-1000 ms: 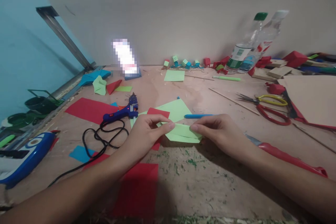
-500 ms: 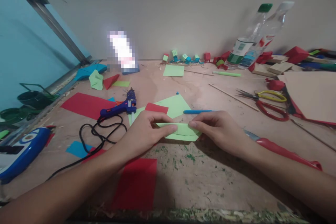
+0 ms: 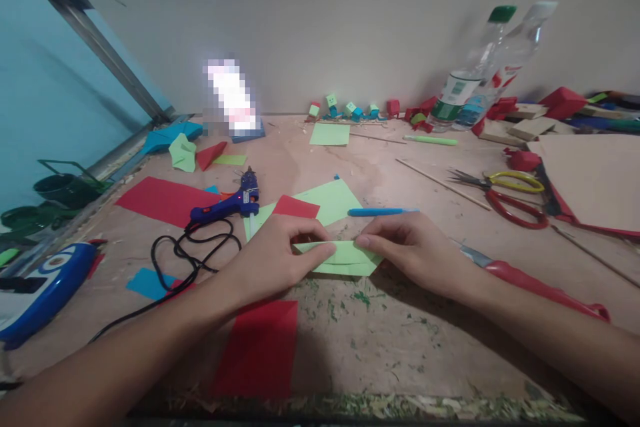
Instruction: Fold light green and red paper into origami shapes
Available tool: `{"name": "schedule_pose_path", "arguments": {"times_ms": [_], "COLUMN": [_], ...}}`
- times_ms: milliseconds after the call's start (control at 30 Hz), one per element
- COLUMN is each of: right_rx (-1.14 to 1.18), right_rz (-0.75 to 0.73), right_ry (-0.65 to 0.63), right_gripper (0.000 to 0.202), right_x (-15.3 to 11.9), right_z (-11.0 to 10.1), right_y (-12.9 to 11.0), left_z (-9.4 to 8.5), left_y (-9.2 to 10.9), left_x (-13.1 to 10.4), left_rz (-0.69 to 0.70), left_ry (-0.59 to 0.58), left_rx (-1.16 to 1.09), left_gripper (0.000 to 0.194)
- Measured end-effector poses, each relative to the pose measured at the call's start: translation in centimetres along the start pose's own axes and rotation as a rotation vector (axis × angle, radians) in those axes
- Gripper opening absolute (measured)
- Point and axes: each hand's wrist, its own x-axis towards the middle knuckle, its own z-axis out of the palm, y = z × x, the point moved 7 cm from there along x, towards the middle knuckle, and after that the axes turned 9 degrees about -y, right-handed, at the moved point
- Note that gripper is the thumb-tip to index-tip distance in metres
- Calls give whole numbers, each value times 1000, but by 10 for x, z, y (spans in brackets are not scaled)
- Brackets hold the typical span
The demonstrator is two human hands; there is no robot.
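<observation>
A folded piece of light green paper (image 3: 347, 259) is held between both hands, low over the middle of the table. My left hand (image 3: 290, 250) pinches its left end, thumb on the near side and fingers behind. At the other end, my right hand (image 3: 407, 247) grips the paper between thumb and fingers. Beyond the hands lie a larger light green sheet (image 3: 337, 199), a red paper piece (image 3: 299, 207) on top of it, and a blue pen (image 3: 377, 212). A red rectangle of paper (image 3: 265, 347) rests nearer the front edge.
At left are a blue glue gun (image 3: 227, 203) with a looped black cord and a red sheet (image 3: 160, 200). Scissors (image 3: 517, 197), a red-handled knife (image 3: 545, 287) and a thin stick (image 3: 443, 183) lie right. Bottles (image 3: 455, 93), small paper figures (image 3: 350, 109) and a glowing phone (image 3: 233, 97) stand behind.
The green paper has tilted and come slightly lower, with more of its upper surface showing. Both hands keep their hold at its ends and have barely shifted.
</observation>
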Motion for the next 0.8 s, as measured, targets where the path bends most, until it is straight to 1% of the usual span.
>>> {"name": "schedule_pose_path", "arguments": {"times_ms": [67, 133, 233, 333, 467, 533, 667, 733, 800], "right_rx": [7, 4, -20, -5, 22, 21, 23, 62, 137], "right_rz": [-36, -71, -112, -98, -32, 0, 28, 52, 106], "right_ry": [-19, -48, -106, -112, -51, -27, -6, 7, 35], "right_gripper": [24, 20, 18, 18, 18, 20, 21, 21, 23], "right_x": [-1, -1, -3, -4, -2, -1, 1, 1, 1], "right_z": [3, 7, 13, 15, 8, 4, 0, -1, -2], "right_y": [-2, -7, -14, -12, -3, 0, -2, 0, 4], "left_z": [5, 10, 13, 14, 7, 4, 3, 3, 1], "left_y": [5, 9, 11, 10, 7, 4, 0, -4, -9], "left_x": [-1, -2, -2, -2, -1, -1, 0, 1, 2], "left_rz": [37, 63, 69, 57, 19, -13, -40, -67, -95], "left_ry": [-68, -111, -115, -89, -23, 5, 32, 33, 53], "left_rx": [58, 78, 53, 52, 76, 39, -46, -102, -161], "left_gripper": [19, 21, 21, 24, 33, 35, 32, 31, 31]}}
